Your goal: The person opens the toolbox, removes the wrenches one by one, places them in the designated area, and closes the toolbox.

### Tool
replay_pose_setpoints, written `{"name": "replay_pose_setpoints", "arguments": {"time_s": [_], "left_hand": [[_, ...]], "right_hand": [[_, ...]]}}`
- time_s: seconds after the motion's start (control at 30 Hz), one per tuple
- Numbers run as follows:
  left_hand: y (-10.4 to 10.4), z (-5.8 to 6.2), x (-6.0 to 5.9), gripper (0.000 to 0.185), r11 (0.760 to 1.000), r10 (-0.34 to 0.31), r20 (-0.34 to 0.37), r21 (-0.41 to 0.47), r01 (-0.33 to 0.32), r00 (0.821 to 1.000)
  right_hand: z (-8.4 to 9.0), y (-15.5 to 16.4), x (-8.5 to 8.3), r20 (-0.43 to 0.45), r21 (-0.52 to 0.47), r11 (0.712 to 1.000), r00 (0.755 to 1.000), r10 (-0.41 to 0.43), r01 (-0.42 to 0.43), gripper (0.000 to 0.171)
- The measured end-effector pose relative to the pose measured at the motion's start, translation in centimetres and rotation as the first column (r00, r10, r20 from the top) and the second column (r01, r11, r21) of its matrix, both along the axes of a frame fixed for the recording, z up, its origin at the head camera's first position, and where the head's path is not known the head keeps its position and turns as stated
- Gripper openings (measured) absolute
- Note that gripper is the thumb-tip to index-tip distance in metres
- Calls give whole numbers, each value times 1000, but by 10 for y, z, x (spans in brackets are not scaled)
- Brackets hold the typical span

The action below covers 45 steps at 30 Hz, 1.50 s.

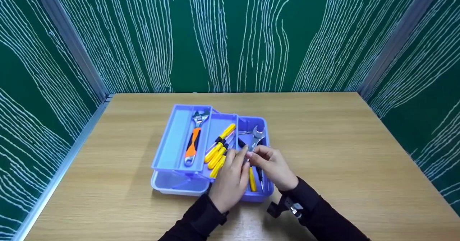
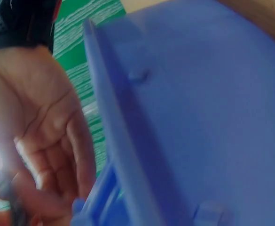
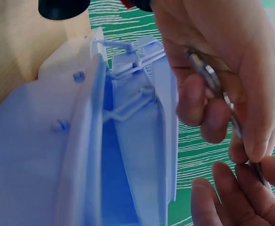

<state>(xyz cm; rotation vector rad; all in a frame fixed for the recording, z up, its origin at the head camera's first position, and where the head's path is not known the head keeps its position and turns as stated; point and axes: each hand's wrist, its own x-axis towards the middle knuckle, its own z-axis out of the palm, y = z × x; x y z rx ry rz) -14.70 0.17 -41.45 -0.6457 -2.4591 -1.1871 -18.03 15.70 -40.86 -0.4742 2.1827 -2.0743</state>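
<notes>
A light wood surface [image 1: 323,154] sits between green walls [image 1: 230,36] with white wavy lines, where both hands [image 1: 251,169] pinch a silver wrench [image 1: 256,137] over a purple toolbox [image 1: 172,144].

Wooden table [image 1: 341,154], light grain. Green backdrop panels [image 1: 233,36] with white wavy lines enclose the far edge and both sides. Adjustable wrench [image 1: 194,140], orange-and-black grip, lies lengthwise in the tray nearest the left edge. Yellow-handled screwdrivers [image 1: 218,151] bunched in the middle tray, tips toward the far edge.
</notes>
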Motion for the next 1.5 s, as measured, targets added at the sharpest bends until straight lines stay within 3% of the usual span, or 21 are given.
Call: {"name": "replay_pose_setpoints", "arguments": {"time_s": [0.23, 0.47, 0.63, 0.73, 0.87, 0.97, 1.23, 1.5], "left_hand": [[-24, 13, 2, 41, 997, -79, -24, -10, 79, 997], [-75, 31, -7, 39, 999, -5, -189, -53, -5, 982], [-117, 38, -20, 38, 994, 73, -241, -66, -92, 968], [-139, 39, -28, 40, 986, 145, -194, -57, -159, 970], [-162, 36, -35, 45, 970, 232, -41, -59, -234, 972], [-173, 31, -40, 46, 960, 274, 63, -80, -268, 960], [-180, 16, -47, 47, 956, 293, 219, -51, -289, 931], [-179, 13, -48, 48, 957, 290, 268, -53, -286, 919]], "right_hand": [[10, 20, -5, 111, -100, 995, 994, -2, 13, 12], [19, 55, -16, 138, -72, 989, 983, -119, 130, 14], [20, 80, -26, 112, -26, 971, 966, -234, 239, 17], [18, 93, -33, 93, 38, 958, 953, -288, 285, 20], [13, 109, -42, 55, 128, 933, 937, -344, 335, 25], [6, 121, -47, 23, 186, 910, 924, -381, 370, 27], [-16, 148, -63, 3, 401, 833, 909, -418, 382, 33], [-31, 158, -71, -36, 619, 703, 907, -419, 349, 37]]}}
